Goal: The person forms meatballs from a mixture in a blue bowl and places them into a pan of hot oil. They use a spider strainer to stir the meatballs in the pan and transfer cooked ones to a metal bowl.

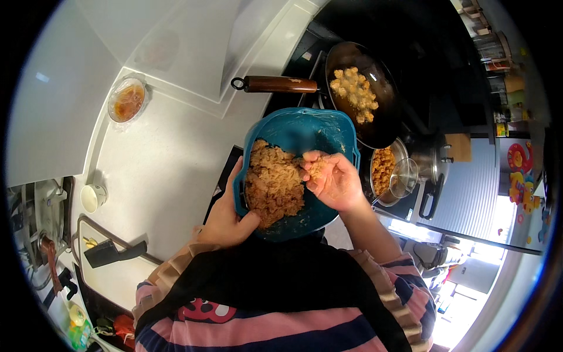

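Observation:
My left hand (231, 211) grips the left rim of a teal plastic basin (327, 207), its thumb over the edge. Inside lies a large mound of minced mixture (275, 180), heaped toward the left side. Over the basin's right part, my right hand (332, 180) is turned palm up with the fingers curled around a small lump of the mixture (316, 168). Beyond the basin sits a dark wok (387, 105) on the stove, and small pale golden pieces (355, 92) cluster in its oil. The wok's brown wooden handle (281, 84) points left.
Right of the basin, a metal bowl (402, 152) holds browned pieces under a wire skimmer (403, 176). A lidded pot (433, 160) stands beyond it. Leftward are a plastic-covered dish (127, 101), a paper cup (93, 198) and a cutting board (103, 279) bearing a cleaver (103, 254).

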A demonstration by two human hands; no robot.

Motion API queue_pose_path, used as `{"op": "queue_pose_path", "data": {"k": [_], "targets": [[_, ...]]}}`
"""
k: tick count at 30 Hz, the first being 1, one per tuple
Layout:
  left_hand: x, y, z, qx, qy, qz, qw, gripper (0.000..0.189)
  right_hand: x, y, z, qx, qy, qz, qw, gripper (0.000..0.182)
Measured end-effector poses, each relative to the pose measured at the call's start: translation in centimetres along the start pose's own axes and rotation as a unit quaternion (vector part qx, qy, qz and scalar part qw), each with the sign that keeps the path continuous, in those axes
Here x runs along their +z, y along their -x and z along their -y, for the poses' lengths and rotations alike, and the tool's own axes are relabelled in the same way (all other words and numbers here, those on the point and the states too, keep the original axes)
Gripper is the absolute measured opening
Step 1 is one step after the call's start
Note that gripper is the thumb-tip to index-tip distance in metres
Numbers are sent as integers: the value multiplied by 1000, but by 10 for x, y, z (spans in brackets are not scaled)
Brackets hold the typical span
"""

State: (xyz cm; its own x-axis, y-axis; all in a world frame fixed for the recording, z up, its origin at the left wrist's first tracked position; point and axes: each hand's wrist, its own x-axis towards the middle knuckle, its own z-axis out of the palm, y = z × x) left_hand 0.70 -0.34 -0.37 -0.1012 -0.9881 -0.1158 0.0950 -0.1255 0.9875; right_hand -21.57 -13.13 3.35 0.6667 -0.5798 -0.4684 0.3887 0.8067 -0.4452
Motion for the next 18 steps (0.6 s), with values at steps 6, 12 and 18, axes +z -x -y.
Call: {"op": "queue_pose_path", "data": {"k": [6,12,18], "targets": [[1,0,2,4,19,-2,1000,88,12,-4,-10,-17,76,-49,996,30],[2,0,-3,0,36,-2,999,87,11,-6,-9,-18,57,-68,996,26],[1,0,3,-6,32,-5,999,87,12,-9,-7,10,-32,-32,999,42]]}}
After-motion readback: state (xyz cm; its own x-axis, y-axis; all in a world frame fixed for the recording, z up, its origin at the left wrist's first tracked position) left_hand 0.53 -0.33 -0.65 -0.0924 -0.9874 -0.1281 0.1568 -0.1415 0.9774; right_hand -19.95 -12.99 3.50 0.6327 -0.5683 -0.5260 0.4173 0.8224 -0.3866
